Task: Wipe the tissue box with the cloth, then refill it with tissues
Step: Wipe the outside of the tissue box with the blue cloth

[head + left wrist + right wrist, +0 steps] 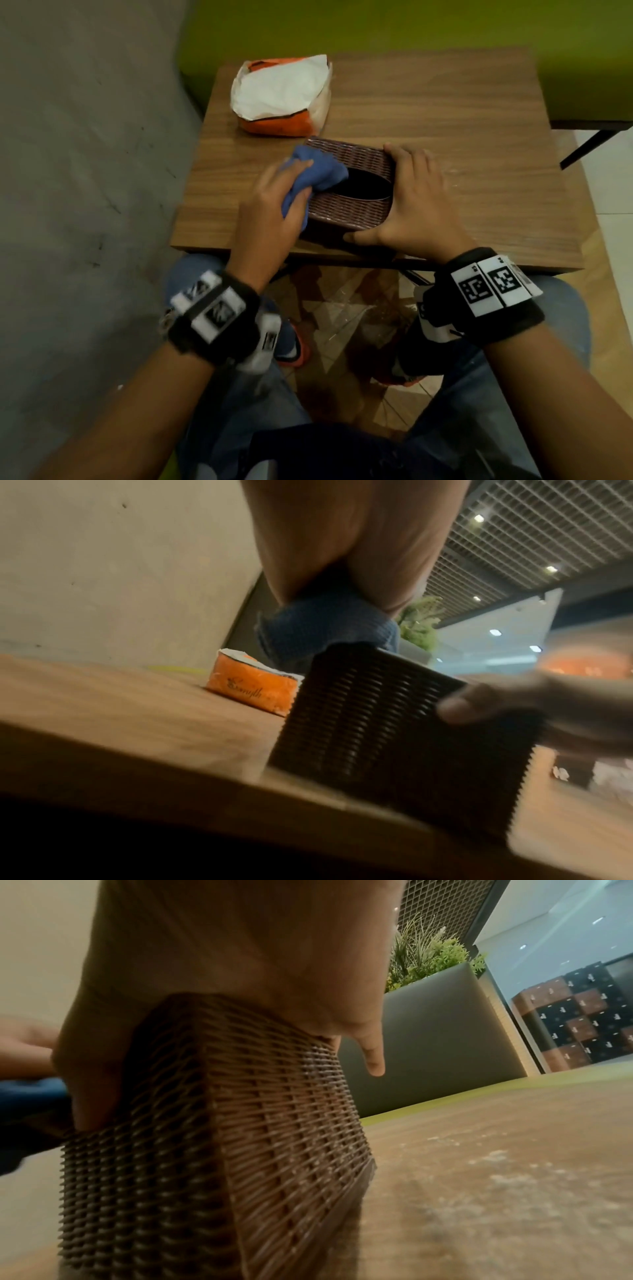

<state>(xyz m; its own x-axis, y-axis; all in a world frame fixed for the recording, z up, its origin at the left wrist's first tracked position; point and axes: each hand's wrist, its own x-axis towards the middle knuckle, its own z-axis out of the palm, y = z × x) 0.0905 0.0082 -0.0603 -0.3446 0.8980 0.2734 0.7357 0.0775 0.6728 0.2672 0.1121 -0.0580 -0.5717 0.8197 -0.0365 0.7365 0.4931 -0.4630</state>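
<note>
A brown woven tissue box (pixel 352 209) with a dark oval opening stands near the front edge of the wooden table (pixel 462 154). My left hand (pixel 277 209) grips a bunched blue cloth (pixel 317 169) and presses it on the box's top left corner, at the rim of the opening. My right hand (pixel 407 205) clasps the box's right side, thumb on the near face and fingers along the right edge. The left wrist view shows the cloth (pixel 325 626) on top of the box (pixel 377 723). The right wrist view shows my palm (pixel 240 961) over the box's corner (pixel 222 1123).
An opened orange and white tissue pack (pixel 281 96) lies at the table's back left, behind the box. A grey wall (pixel 85 137) runs along the left and a green bench (pixel 376 27) stands behind. Pale dust specks (pixel 496 1164) lie on the table right of the box.
</note>
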